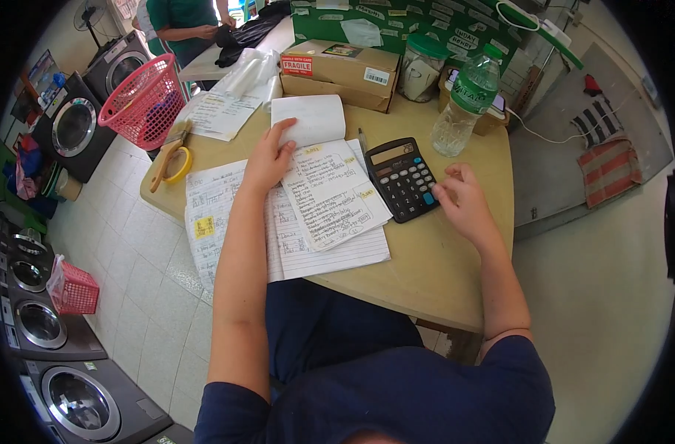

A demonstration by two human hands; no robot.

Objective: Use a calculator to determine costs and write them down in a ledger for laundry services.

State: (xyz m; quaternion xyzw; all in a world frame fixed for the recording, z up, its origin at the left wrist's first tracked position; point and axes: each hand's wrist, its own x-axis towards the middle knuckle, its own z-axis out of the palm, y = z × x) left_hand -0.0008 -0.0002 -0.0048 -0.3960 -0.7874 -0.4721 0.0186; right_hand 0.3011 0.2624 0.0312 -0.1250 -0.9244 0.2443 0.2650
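Observation:
My left hand [268, 161] grips the left edge of a small notepad [334, 194], its fingers on the flipped-up pages [309, 116]. Handwritten lists with yellow-highlighted figures cover the exposed sheet. Under the notepad lies an open lined notebook [343, 258], also full of handwriting; my left forearm hides part of it. A black desktop calculator [402, 180] sits just right of the notepad, partly beneath its corner. Beside the calculator's right edge, my right hand [464, 202] hovers with bent fingers and holds nothing. Its thumb is close to a blue key; contact is unclear.
Around the table [443, 277] stand a water bottle [465, 102], a lidded jar [420, 69], a cardboard box [340, 75], a tape roll [178, 165] and a paintbrush [170, 152]. A pink basket [143, 105] is at left, near front-loading washers [79, 402]. Another person [184, 25] handles black plastic.

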